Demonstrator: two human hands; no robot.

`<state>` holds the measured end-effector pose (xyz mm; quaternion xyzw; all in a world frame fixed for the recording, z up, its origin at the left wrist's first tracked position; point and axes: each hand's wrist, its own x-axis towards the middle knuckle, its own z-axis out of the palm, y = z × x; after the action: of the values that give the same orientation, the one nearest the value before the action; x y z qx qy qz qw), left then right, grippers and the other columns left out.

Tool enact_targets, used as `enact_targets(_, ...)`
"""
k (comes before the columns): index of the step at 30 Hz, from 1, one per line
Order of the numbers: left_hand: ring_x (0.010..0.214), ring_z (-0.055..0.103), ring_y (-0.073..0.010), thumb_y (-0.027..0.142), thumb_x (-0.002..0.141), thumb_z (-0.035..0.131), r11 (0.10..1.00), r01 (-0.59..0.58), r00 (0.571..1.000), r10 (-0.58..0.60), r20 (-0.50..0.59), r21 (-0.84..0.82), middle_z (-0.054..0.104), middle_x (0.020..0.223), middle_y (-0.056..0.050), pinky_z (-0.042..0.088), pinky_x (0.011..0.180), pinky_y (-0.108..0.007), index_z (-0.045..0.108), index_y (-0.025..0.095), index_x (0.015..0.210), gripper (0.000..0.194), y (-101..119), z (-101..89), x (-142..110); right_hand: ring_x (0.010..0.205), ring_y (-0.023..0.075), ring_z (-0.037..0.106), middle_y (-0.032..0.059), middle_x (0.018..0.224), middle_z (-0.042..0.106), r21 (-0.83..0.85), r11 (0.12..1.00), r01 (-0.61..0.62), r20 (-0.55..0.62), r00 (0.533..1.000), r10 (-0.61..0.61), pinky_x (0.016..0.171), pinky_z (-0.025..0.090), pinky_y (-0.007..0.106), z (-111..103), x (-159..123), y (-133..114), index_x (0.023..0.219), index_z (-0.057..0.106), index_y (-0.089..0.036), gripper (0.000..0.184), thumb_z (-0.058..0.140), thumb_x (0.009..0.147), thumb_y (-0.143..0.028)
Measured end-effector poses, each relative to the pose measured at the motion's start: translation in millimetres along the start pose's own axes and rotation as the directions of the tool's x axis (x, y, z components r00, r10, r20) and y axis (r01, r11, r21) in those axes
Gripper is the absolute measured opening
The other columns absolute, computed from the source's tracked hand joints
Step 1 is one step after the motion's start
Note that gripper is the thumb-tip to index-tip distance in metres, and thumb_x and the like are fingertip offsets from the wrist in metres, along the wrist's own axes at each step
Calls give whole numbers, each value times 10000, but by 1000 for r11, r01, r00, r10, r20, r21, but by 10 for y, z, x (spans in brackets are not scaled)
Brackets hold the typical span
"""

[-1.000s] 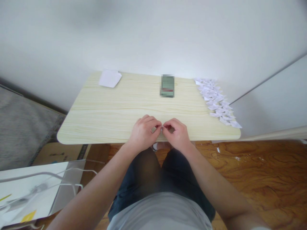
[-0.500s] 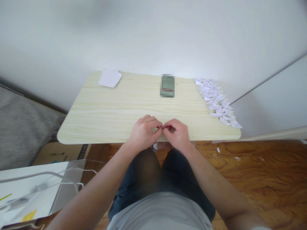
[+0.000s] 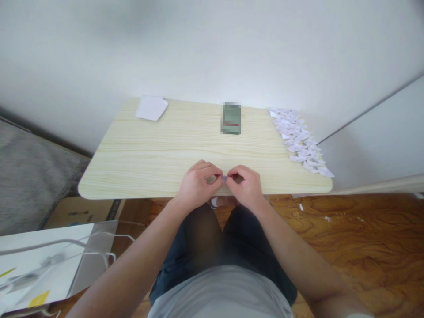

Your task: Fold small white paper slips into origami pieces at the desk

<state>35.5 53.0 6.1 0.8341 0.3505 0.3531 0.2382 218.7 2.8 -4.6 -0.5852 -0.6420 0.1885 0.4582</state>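
Observation:
My left hand (image 3: 198, 184) and my right hand (image 3: 245, 186) rest side by side at the near edge of a pale wooden table (image 3: 149, 150). Both are closed, fingertips pinched together on a tiny piece of pale paper (image 3: 224, 179) between them; only a sliver of it shows. A row of several small white folded paper pieces (image 3: 300, 141) lies along the table's right side. A stack of white paper sheets (image 3: 151, 108) sits at the far left corner.
A blurred dark rectangular object (image 3: 231, 118) lies at the table's far middle, against a white wall. A cardboard box (image 3: 82, 212) and a white paper bag (image 3: 43, 265) stand on the wooden floor to my left. Paper scraps (image 3: 301, 206) lie on the floor.
Both hands stay in place; the fingertips have shifted slightly on the small paper piece, which now shows a little more between them.

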Motion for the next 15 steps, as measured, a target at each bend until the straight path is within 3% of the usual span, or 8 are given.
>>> enact_targets(8, 885, 675, -185, 193, 882, 664, 956, 216, 969, -236, -81, -200, 744, 914, -34, 529, 837, -324, 752, 197, 886, 88, -20, -54, -41, 829, 207, 672, 14, 852, 731, 26, 995, -92, -14, 996, 92, 818, 513, 336, -122, -24, 33, 822, 711, -231, 81, 658, 839, -173)
enact_targets(12, 859, 684, -182, 232, 878, 675, 923, 270, 946, -307, -102, -275, 750, 895, -28, 540, 826, -316, 750, 190, 889, 86, 2, -62, -34, 834, 206, 683, 11, 882, 742, 48, 990, -132, 22, 991, 131, 818, 520, 336, -161, -16, 11, 896, 716, -238, 83, 659, 855, -194)
enact_targets(15, 866, 684, -184, 236, 878, 674, 925, 259, 954, -291, -77, -278, 752, 900, -30, 534, 831, -319, 755, 191, 886, 93, 21, -50, -23, 905, 214, 699, 17, 1056, 768, 80, 993, -84, 100, 992, 76, 899, 530, 359, -171, -6, -26, 1104, 713, -264, 280, 710, 832, -198)
